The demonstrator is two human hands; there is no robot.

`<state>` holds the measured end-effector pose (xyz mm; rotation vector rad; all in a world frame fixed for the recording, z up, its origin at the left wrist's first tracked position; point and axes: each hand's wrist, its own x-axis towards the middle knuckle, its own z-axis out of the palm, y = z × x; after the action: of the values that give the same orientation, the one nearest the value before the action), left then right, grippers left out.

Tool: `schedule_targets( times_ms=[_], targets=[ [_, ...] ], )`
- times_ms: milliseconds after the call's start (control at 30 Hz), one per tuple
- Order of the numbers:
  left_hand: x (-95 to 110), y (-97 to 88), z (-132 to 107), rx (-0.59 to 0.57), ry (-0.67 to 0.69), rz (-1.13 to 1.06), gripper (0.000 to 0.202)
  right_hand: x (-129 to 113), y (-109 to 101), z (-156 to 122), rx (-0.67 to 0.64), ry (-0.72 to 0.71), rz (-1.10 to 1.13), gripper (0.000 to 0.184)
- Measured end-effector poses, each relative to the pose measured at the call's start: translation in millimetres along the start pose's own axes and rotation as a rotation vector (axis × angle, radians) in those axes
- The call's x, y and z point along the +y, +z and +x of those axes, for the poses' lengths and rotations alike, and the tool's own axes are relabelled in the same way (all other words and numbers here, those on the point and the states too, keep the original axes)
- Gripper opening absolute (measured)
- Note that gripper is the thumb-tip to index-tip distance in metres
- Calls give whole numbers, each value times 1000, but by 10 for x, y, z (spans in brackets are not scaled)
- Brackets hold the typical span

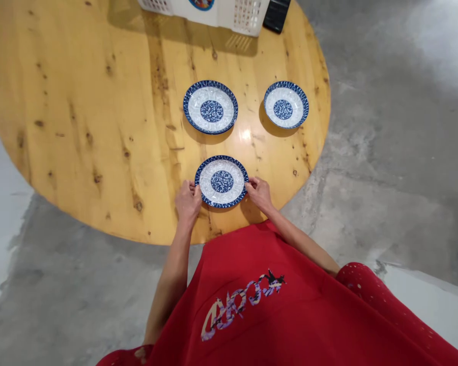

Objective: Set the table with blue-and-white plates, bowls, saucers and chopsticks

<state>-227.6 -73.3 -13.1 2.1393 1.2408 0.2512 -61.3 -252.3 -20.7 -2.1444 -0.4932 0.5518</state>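
Red clothing (313,325) fills the bottom of the frame; from either side a left forearm (170,284) and right forearm (305,241) angle inward, left hand (188,200) and right hand (259,193) pinching opposite rims of the near plate (222,181) at centre, close inside the table's (61,127) curved lower edge. Above sits a second plate (211,108); wood stretches broadly leftward.

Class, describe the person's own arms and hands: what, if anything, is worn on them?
The left hand and right hand are ungloved, with five-fingered human form. Slim forearms are bare; red sleeves with small pale specks cover the upper arms.
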Motion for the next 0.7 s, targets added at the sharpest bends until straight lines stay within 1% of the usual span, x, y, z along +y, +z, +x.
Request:
schedule_targets(
  times_ms=[133, 233, 333, 500, 633, 700],
  targets=[
    [-4, -13, 47, -14, 21, -21, 23, 3, 22, 49, 16, -5, 12, 24],
    [0, -1, 66, -5, 43, -56, 28, 12, 21, 92, 24, -10, 34, 24],
    [37, 4, 90, 3, 40, -39, 30, 22, 14, 154, 32, -10, 52, 24],
    [94, 11, 145, 21, 21, -31, 26, 19, 4, 246, 23, -16, 41, 24],
    [65, 47, 180, 21, 4, -44, 19, -10, 12, 258, 10, -30, 45, 24],
    [55, 64, 185, 17, -19, -88, 19, -19, -2, 248, -1, -22, 69, 25]
  ],
)
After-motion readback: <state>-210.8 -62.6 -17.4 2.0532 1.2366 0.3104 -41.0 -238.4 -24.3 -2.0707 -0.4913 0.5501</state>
